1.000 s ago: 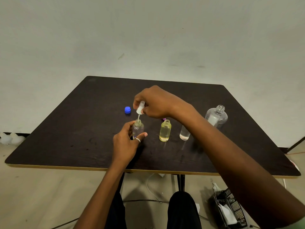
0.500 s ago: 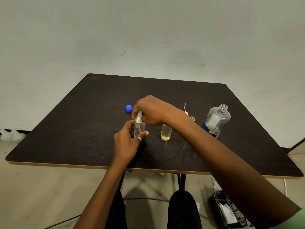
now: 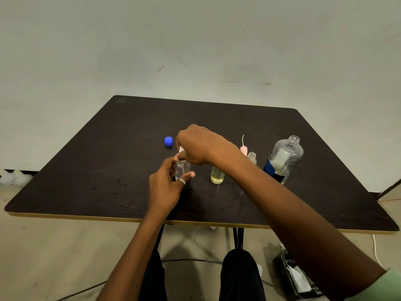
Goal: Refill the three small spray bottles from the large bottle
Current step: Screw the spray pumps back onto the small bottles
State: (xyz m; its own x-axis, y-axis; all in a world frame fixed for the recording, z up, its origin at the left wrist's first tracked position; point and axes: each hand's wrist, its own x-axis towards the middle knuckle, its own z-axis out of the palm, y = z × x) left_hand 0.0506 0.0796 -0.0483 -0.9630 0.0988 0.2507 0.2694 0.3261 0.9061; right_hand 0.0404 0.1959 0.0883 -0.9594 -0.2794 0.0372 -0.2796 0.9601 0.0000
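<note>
- Nearest, below the table's near edge, we see a black basket (image 3: 297, 276) on the floor with white paper in it.
- The dark table (image 3: 86, 170) carries everything else, grouped around its middle.
- The left hand (image 3: 167, 187), with a ring (image 3: 182, 181) on one finger, curls its thumb and fingers round the clear spray bottle (image 3: 181, 169), which stands upright just left of the table's centre.
- The right hand (image 3: 197, 144) reaches across from the right and pinches the white spray head (image 3: 181, 149) at that bottle's neck. We cannot tell whether the head is fully seated.
- Just to the right stands the yellow spray bottle (image 3: 217, 174), holding pale yellow liquid, its top hidden under the right forearm.
- Farther right, a third small bottle (image 3: 251, 157), clear and open-necked, shows behind the forearm.
- A pink spray head (image 3: 244, 149) sits just beside it, its thin tube pointing up.
- The large bottle (image 3: 284, 159) stands uncapped towards the table's right edge. We see a blue and white label on it, but the writing is too small to read.
- A blue cap (image 3: 168, 141) lies on the table just left of the right hand, apart from the bottles.
</note>
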